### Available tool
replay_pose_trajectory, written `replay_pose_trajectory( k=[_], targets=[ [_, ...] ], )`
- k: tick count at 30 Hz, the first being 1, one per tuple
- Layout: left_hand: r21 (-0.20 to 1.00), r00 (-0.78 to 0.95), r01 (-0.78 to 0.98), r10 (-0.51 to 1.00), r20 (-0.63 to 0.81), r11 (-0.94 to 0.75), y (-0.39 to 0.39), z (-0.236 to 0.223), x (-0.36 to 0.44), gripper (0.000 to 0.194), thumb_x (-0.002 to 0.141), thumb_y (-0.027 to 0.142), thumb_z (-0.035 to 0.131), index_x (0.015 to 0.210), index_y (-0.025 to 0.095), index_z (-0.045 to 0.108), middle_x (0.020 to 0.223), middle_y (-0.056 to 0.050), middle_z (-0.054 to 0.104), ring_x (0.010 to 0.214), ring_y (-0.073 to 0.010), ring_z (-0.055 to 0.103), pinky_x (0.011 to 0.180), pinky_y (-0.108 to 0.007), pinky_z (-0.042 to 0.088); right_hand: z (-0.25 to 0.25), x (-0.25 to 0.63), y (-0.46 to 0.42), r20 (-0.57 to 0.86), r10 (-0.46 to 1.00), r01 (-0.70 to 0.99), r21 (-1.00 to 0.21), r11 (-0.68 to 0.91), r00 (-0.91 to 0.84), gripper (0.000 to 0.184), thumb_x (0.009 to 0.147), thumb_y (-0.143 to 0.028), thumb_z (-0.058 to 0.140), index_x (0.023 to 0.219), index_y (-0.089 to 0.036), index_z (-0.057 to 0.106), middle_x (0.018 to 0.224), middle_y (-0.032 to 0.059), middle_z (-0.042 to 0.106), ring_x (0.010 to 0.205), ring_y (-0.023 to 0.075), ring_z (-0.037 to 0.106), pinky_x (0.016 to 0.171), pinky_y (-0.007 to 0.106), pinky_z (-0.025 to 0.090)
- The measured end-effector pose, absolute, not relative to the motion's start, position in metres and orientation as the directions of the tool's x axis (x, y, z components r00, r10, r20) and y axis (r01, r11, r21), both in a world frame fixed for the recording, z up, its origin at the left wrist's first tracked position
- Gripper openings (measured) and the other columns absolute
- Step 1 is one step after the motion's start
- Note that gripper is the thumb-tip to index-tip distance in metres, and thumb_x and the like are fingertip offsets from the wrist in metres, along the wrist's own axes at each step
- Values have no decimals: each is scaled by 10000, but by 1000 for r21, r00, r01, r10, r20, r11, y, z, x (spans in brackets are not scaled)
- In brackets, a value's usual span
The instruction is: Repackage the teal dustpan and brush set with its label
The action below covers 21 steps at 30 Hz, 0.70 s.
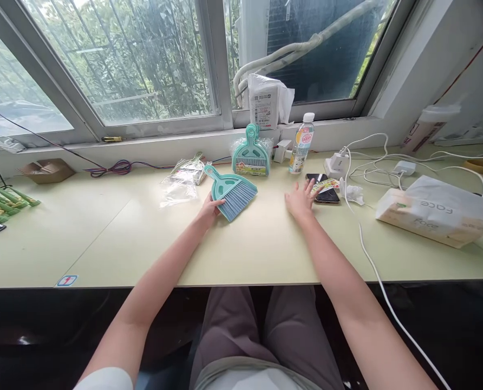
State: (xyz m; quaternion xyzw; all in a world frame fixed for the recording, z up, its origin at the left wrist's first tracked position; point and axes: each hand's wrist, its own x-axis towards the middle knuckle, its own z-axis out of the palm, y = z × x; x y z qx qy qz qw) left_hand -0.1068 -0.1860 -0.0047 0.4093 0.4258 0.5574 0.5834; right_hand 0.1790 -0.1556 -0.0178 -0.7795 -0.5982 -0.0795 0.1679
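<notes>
Pinched at 1 edge by the left hand (210, 212), the teal plastic dustpan-and-brush set (226, 186) could tip; the right hand (300, 202) is spread.

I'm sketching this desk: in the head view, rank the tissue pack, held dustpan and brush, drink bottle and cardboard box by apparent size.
1. Tissue pack
2. Dustpan and brush, in the left hand
3. Drink bottle and cardboard box: too alike to rank

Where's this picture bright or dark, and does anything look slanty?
In the head view, the window glows with daylight; under the table is nearly black; the window frame slants at the sides; the brush in the left hand looks fairly clear.
</notes>
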Motion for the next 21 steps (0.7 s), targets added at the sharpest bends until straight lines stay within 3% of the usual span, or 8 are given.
replay_pose_trajectory(
  k=[3,7,9,11,13,16,18,21],
  targets=[
    [954,37,-299,999,-20,30,-185,-7,-107,593,618,81,677,1171,238,528,1037,-35,624,887,-173,615,753,-305,550,-29,178,-151,191,955,969,-140,-203,228,505,940,-331,278,1330,-49,431,1415,282,371,1363,356,262,1053,651,82],
    [955,44,-296,999,-12,25,-182,-10,-108,608,600,73,687,1162,240,523,1044,-32,621,900,-180,617,780,-325,550,-31,163,-153,162,984,987,-131,92,-70,456,944,-281,247,1314,-126,463,1420,198,414,1318,274,362,1092,506,204],
    [957,37,-289,999,-11,21,-182,-10,-109,602,594,69,689,1147,238,523,1048,-31,620,908,-184,618,788,-332,549,-27,158,-156,189,971,980,-107,169,-147,440,941,-272,262,1313,-167,473,1443,152,404,1322,253,359,1105,494,190],
    [959,24,-282,1000,-11,18,-182,-10,-110,600,588,68,695,1137,238,523,1045,-29,621,907,-182,619,786,-325,546,-22,157,-158,254,962,991,-58,122,-103,436,936,-285,292,1307,-157,483,1465,151,373,1352,275,313,1116,549,91],
    [959,13,-281,1000,-17,20,-183,-8,-109,593,591,77,707,1132,237,525,1037,-26,624,894,-174,620,772,-306,544,-20,160,-158,309,950,999,-31,-38,46,466,929,-318,336,1325,-109,462,1481,199,324,1390,329,223,1086,620,3],
    [955,2,-294,999,-36,34,-185,-4,-107,557,609,99,723,1117,230,533,1013,-26,631,863,-163,623,746,-285,543,-21,167,-156,259,936,971,-57,-232,239,535,925,-364,368,1362,-57,409,1459,280,309,1394,391,179,1032,686,-17],
    [951,-6,-306,999,-43,39,-186,-3,-106,526,620,110,729,1098,219,537,997,-31,636,848,-164,626,742,-286,543,-25,170,-154,193,950,969,-86,-232,245,521,938,-358,335,1352,-51,417,1429,303,344,1371,394,242,1024,693,4],
    [948,-16,-315,999,-46,39,-185,-3,-105,505,625,117,734,1081,208,538,984,-36,638,839,-168,627,736,-293,544,-30,169,-153,188,973,987,-120,-110,132,453,949,-306,292,1291,-73,477,1384,281,416,1315,357,353,1041,670,47]
  ],
)
